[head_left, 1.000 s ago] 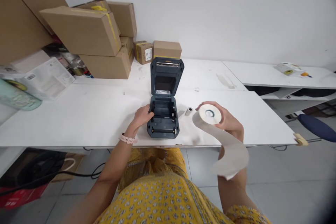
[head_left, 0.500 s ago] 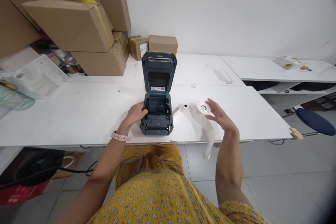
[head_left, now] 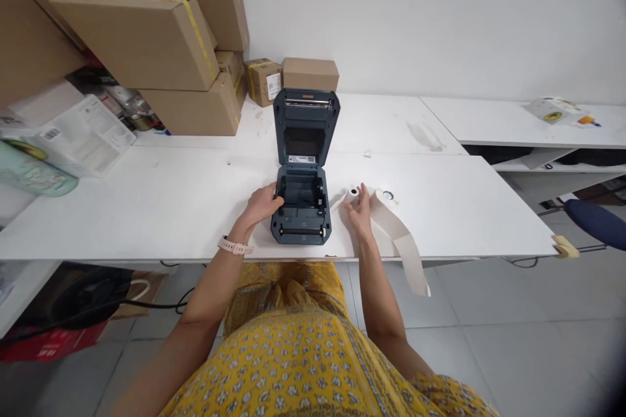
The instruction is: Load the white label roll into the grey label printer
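Printer (head_left: pixel 299 216), one; rolls (head_left: pixel 350 197), seemingly two

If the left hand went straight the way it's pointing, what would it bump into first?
The dark printer with its lid up. The left hand is right at the printer's side, so it would most likely push against that first.

Left hand (head_left: pixel 263 204) grips open printer (head_left: pixel 300 190); right hand (head_left: pixel 360 212) at small roll (head_left: pixel 351 195); larger roll (head_left: pixel 379 198) just beside, strip (head_left: pixel 407 249) overhanging table (head_left: pixel 186 208).
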`<act>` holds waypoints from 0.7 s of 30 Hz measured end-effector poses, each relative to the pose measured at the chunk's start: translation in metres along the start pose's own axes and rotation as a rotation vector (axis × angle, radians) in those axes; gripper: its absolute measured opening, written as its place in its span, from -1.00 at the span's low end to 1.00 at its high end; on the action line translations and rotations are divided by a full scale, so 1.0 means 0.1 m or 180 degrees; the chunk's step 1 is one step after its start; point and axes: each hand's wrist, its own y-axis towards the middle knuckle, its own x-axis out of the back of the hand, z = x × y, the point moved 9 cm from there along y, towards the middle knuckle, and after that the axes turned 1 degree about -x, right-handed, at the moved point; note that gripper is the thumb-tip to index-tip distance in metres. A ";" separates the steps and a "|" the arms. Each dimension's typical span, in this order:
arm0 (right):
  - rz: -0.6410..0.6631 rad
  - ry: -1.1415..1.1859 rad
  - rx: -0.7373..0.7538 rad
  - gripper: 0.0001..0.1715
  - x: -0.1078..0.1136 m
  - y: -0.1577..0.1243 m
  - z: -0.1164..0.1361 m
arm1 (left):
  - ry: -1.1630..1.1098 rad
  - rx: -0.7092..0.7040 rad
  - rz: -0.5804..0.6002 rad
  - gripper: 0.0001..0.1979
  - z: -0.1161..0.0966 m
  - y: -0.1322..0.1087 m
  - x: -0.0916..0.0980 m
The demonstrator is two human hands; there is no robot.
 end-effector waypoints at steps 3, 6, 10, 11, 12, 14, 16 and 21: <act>0.0033 0.0009 -0.0042 -0.21 -0.02 0.14 0.03 | -0.0044 -0.0020 -0.0014 -0.58 0.01 0.01 -0.01; 0.0004 0.0058 -0.0044 -0.36 0.09 0.11 0.18 | -0.0095 -0.0011 -0.0016 -0.58 0.04 0.01 -0.03; 0.0163 0.1165 -0.0022 -0.31 0.33 -0.05 0.52 | -0.0132 -0.0016 -0.0012 -0.58 0.04 0.00 -0.03; 0.0316 0.1568 0.0024 -0.29 0.36 -0.09 0.65 | -0.0163 -0.0032 -0.0017 -0.59 0.04 0.00 -0.03; 0.0533 0.1883 0.0102 -0.28 0.36 -0.14 0.81 | -0.0199 -0.0050 -0.0022 -0.59 0.03 -0.01 -0.02; 0.1261 0.1938 0.0280 -0.21 0.18 -0.26 1.16 | -0.0268 -0.0071 -0.0047 -0.58 0.03 -0.01 -0.02; 0.2204 0.1263 0.0501 -0.20 -0.21 -0.43 1.45 | -0.0351 -0.0073 -0.0094 -0.56 0.04 -0.02 -0.02; 0.2873 -0.1174 0.1623 -0.48 -1.07 -0.60 1.66 | -0.0522 0.0015 -0.0200 -0.51 0.06 -0.06 -0.04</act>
